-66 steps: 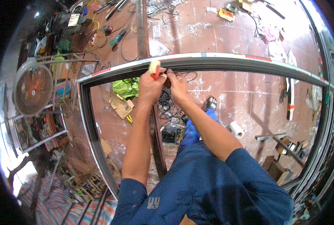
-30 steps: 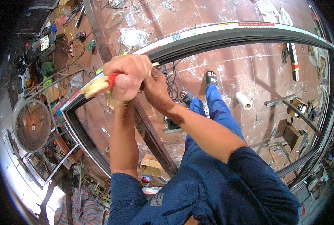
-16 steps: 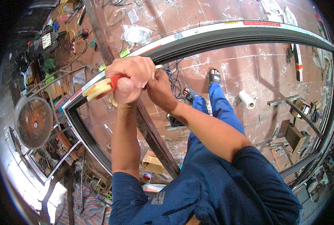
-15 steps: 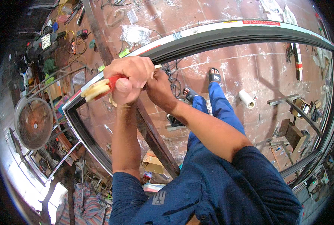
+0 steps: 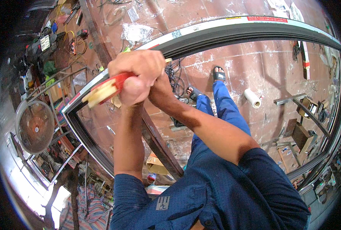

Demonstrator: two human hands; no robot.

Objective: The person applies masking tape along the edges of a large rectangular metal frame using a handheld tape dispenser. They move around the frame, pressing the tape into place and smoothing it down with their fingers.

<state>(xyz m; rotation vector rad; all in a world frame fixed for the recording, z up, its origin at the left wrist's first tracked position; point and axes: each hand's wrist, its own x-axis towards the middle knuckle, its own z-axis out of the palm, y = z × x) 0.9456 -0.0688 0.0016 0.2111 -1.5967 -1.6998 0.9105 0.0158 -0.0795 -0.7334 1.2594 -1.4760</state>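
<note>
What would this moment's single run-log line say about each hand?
left hand: gripping red-handled tool | right hand: behind left hand, at metal frame | floor: paper roll

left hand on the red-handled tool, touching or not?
Touching. The head view shows the left hand wrapped around the red-handled tool; its red and cream end sticks out of the fist.

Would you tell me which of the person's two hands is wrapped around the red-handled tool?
The left hand grips the red-handled tool; the right hand sits behind it against the frame, holding no tool.
</note>
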